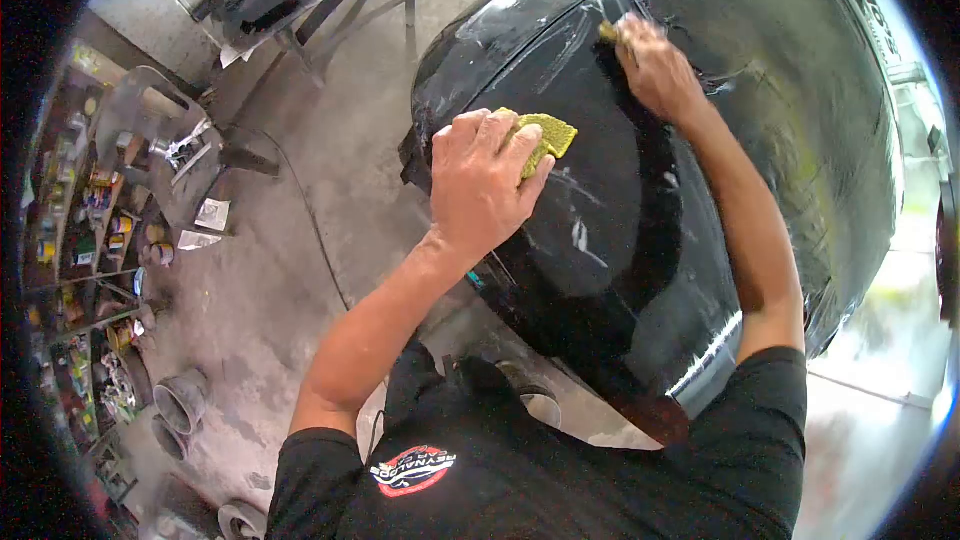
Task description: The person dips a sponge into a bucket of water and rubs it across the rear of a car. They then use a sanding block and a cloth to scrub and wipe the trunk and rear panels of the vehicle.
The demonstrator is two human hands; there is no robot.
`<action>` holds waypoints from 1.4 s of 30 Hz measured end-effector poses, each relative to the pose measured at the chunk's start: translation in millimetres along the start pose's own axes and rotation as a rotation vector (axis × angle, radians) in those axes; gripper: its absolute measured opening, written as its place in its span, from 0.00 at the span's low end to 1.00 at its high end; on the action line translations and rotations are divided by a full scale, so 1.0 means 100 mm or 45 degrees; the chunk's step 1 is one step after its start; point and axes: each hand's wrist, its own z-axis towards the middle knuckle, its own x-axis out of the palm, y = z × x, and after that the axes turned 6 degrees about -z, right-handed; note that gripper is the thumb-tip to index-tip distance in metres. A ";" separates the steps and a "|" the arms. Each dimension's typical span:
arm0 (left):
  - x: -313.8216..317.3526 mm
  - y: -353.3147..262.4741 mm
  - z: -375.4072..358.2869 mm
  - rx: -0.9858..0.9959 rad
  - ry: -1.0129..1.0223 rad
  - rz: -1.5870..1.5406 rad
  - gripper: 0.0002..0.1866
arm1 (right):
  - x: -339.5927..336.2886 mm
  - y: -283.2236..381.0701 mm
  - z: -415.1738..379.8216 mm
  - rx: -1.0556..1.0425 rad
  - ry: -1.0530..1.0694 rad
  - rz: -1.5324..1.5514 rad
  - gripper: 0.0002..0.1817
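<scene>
A wet, glossy black car panel (590, 180), streaked with whitish residue, curves in front of me. My left hand (480, 175) is closed around a yellow sponge (548, 135) over the near-left side of the panel. Farther up, my right hand (655, 65) is at the panel close to its upper seam. Its fingers are pressed round a small yellowish pad (607, 32), mostly covered by the hand and slightly blurred.
Plastic sheeting (800, 110) covers the car to the right. A stool (170, 155) with metal tools on it stands at left, beside shelves (100, 230) of cans. Buckets (182, 398) sit lower left. Black parts lie on a stand (290, 0) behind. A cable (310, 200) crosses the floor.
</scene>
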 end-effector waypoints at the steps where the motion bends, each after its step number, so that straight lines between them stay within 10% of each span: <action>1: 0.00 0.00 0.01 0.002 -0.011 -0.009 0.16 | 0.11 -0.09 0.20 -0.020 -0.009 -0.028 0.22; 5: -0.01 0.00 0.01 0.010 -0.011 -0.004 0.16 | 0.21 -0.19 0.74 0.086 0.333 -0.135 0.20; 8: 0.06 0.03 -0.03 0.025 -0.055 -0.002 0.17 | 0.34 -0.25 0.13 -0.239 -0.196 -0.030 0.20; 13: -0.02 -0.01 0.03 0.004 -0.005 -0.007 0.16 | -0.27 0.20 -0.55 0.014 0.091 0.171 0.21; 20: 0.03 0.01 0.00 -0.002 -0.012 0.011 0.17 | 0.24 0.15 0.50 0.062 0.098 0.103 0.20; 23: 0.02 -0.01 -0.01 -0.007 -0.001 -0.014 0.16 | -0.01 0.17 -0.32 -0.149 -0.118 0.179 0.21; 28: 0.03 -0.06 -0.02 -0.020 0.038 0.039 0.17 | -1.09 0.26 -2.76 0.367 0.252 0.268 0.29; 38: 0.05 -0.05 0.00 0.022 -0.031 0.079 0.15 | -0.24 0.47 -0.30 -0.104 0.028 0.206 0.18; 42: 0.08 -0.02 -0.04 0.052 -0.050 0.069 0.15 | -0.46 0.54 -0.96 0.043 0.020 0.303 0.23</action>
